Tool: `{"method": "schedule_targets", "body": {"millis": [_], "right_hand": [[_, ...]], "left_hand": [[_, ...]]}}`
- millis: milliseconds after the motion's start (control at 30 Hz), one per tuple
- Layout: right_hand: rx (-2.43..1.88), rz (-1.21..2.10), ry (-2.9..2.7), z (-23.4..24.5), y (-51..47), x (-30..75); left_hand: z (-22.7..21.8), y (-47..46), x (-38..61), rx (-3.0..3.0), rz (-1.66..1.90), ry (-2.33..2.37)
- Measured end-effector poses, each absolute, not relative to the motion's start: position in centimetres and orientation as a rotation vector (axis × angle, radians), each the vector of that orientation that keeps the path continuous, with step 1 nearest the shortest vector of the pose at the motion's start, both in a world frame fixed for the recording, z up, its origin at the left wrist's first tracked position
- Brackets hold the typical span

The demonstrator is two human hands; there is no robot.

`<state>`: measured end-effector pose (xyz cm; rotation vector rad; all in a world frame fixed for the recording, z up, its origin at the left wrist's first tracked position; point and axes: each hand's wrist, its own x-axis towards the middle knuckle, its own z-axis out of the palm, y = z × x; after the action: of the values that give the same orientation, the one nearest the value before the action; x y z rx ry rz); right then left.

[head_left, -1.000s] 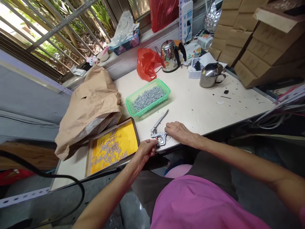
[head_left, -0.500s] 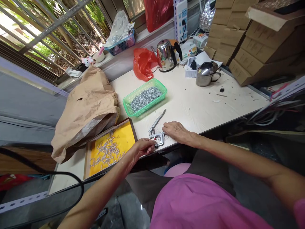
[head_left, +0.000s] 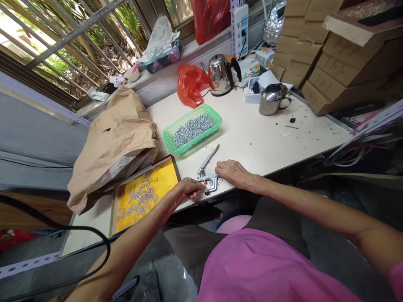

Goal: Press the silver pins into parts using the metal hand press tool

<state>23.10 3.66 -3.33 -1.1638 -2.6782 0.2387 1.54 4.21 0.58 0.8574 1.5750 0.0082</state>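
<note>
A metal plier-like press tool [head_left: 208, 167] lies near the table's front edge, its long handle pointing away from me. My left hand [head_left: 187, 189] pinches something tiny at the tool's jaw, too small to name. My right hand [head_left: 232, 171] rests on the table at the tool's right side, its fingers curled against the head. A green basket [head_left: 217, 118] full of small metal pins stands beyond the tool. A yellow-lined tray [head_left: 166, 176] with several scattered pins lies to the left.
A crumpled brown paper bag [head_left: 116, 134] sits behind the tray. Two steel kettles [head_left: 220, 74] [head_left: 272, 98], a red plastic bag [head_left: 190, 84] and stacked cardboard boxes [head_left: 330, 50] stand at the back and right. A black cable [head_left: 63, 230] loops at the lower left.
My left hand has slid slightly left and up along the table edge at the tool's jaw. The right hand and the tool have stayed put; my view has shifted a little.
</note>
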Motion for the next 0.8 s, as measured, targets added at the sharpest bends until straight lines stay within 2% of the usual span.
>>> {"method": "schedule_targets", "body": {"millis": [400, 600, 800], "right_hand": [[-1.173, 0.265, -2.682, -3.3, 3.7, 23.0], [-1.171, 0.417, -2.698, -1.7, 4.0, 23.8], [-1.124, 0.33, -2.814, -0.8, 8.1, 24.9]], "left_hand": [[0.3, 4.1, 1.6, 0.83, -0.035, 1.546], [0.3, 3.5, 1.6, 0.832, 0.005, 1.549], [0.2, 3.3, 1.5, 0.838, 0.004, 1.533]]}}
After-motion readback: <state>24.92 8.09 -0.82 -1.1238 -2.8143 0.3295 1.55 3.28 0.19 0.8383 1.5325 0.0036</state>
